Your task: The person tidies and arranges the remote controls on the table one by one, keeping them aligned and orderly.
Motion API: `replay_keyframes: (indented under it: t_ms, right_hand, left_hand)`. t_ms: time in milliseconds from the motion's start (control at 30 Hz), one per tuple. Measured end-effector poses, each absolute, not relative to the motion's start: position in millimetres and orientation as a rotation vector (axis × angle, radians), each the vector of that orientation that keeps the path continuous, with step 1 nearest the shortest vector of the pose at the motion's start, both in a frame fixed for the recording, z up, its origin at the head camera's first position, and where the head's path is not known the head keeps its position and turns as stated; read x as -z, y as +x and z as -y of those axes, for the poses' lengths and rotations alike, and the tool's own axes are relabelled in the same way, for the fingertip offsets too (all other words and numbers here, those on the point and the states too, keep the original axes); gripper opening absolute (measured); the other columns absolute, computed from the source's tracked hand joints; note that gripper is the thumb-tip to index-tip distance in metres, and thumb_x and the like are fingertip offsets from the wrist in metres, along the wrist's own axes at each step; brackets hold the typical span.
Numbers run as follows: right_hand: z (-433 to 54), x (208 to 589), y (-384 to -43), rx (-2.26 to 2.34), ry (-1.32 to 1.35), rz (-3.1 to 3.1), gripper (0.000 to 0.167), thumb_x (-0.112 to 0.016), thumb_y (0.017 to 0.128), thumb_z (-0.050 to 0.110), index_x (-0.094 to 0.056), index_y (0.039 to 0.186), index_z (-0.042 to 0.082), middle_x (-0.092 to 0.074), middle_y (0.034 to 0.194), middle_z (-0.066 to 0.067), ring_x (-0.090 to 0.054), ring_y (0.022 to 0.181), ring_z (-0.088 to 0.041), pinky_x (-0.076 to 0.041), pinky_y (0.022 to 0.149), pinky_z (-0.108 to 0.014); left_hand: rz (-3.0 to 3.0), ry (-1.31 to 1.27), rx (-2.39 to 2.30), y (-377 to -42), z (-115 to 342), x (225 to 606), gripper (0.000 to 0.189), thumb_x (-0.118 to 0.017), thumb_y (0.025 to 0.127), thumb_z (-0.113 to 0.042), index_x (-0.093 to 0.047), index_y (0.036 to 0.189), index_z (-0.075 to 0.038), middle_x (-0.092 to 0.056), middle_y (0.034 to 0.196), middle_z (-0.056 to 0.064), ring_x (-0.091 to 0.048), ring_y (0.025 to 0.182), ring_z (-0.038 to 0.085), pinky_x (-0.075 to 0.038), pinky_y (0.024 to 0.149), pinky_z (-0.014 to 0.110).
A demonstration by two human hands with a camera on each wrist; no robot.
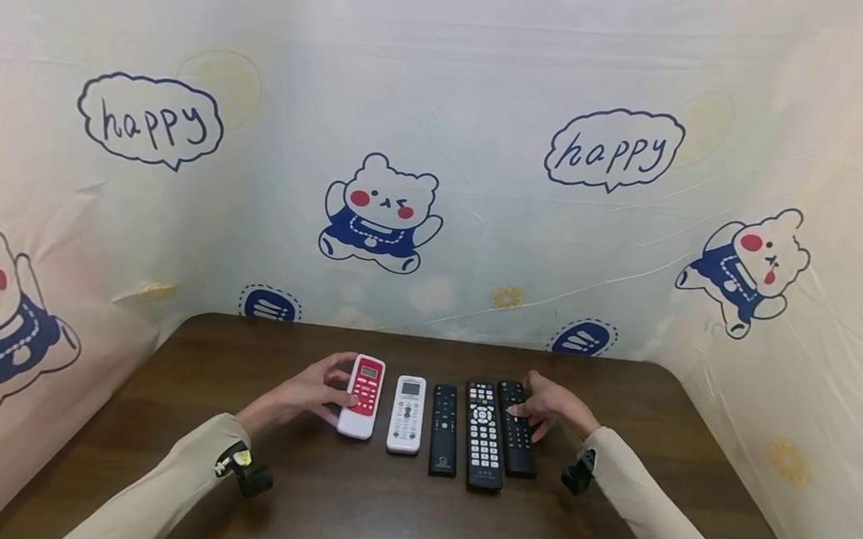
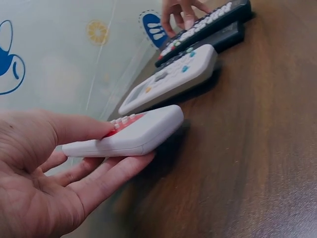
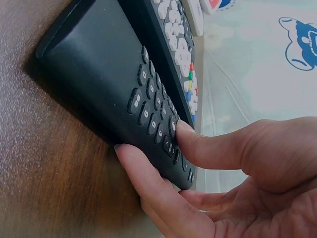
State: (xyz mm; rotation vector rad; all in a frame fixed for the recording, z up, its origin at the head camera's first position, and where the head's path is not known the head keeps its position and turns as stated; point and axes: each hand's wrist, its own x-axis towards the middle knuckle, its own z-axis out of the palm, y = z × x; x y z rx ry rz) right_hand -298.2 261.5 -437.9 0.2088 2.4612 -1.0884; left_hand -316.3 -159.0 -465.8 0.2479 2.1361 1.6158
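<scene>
My left hand grips a red-and-white remote control at the left end of a row of remotes. In the left wrist view its thumb lies on the red button face and the fingers are beneath the white casing. At the row's right end, my right hand holds a black remote control. The right wrist view shows the thumb on its keys and the other fingers along its side. Immediately left of it lies a longer black remote with white buttons.
Between the hands also lie a white remote and a slim black remote. All are on a dark brown wooden table. A printed cloth with bears rises behind the table's far edge and along both sides.
</scene>
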Motion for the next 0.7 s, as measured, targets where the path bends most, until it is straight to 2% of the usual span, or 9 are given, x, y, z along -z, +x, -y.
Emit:
replay_keyframes:
  t_ms: [300,700]
  right_hand:
    - [-261,437,-300,1.068,0.227,-2.458,0.057,-0.072,0.098,0.007,-0.034,0.139,-0.004,-0.053,0.115,-0.032,-0.067,0.099,-0.04,-0.066,0.068,-0.04]
    - [-260,436,-299,1.051,0.214,-2.453,0.057,-0.071,0.1,0.007,-0.034,0.142,-0.005,-0.054,0.114,-0.03,-0.068,0.1,-0.039,-0.066,0.068,-0.04]
  left_hand:
    - [-2.405,0.261,-1.425,-307,148,463,0.069,-0.078,0.093,-0.005,-0.042,0.15,0.009,-0.057,0.122,0.029,-0.069,0.092,0.029,-0.065,0.064,0.043]
    - [-2.448,0.145,-1.334,-294,140,454,0.063,-0.074,0.096,-0.002,-0.044,0.15,0.008,-0.057,0.122,0.026,-0.07,0.09,0.029,-0.064,0.061,0.039]
